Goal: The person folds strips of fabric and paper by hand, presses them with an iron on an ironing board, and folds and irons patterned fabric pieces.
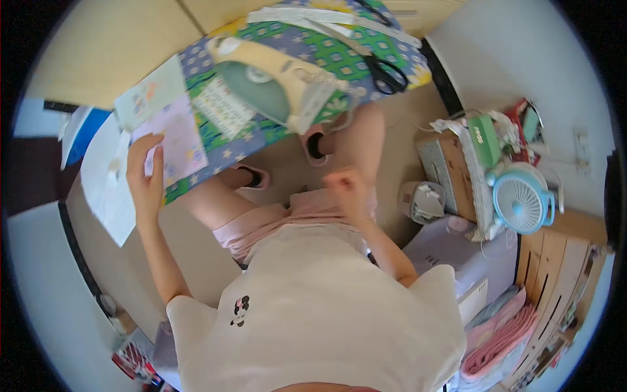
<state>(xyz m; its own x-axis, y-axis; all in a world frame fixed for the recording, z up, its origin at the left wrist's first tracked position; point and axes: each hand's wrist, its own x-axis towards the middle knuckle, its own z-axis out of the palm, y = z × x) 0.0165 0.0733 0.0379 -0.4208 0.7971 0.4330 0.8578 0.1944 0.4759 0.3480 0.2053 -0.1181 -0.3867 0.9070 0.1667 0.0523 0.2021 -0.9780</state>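
My left hand point(145, 171) is at the left edge of a lavender printed sheet point(175, 137), its thumb and bent fingers apart. Whether the fingertips touch the sheet is unclear. A pale green printed sheet point(149, 95) lies just behind it. To the right, a small white card with printing point(223, 108) rests beside a cream and green clothes iron point(261, 85). These lie on a patterned blue and green cloth point(235, 149). My right hand point(349, 191) hovers over my right thigh, slightly blurred, with its fingers curled in. Anything inside it is hidden.
Black-handled scissors point(385, 73) lie at the table's right, near white strips point(300, 16). A white sheet point(108, 189) hangs off the left side. On the right stand a small blue fan point(521, 201), a green box point(483, 140) and a waste bin point(421, 201).
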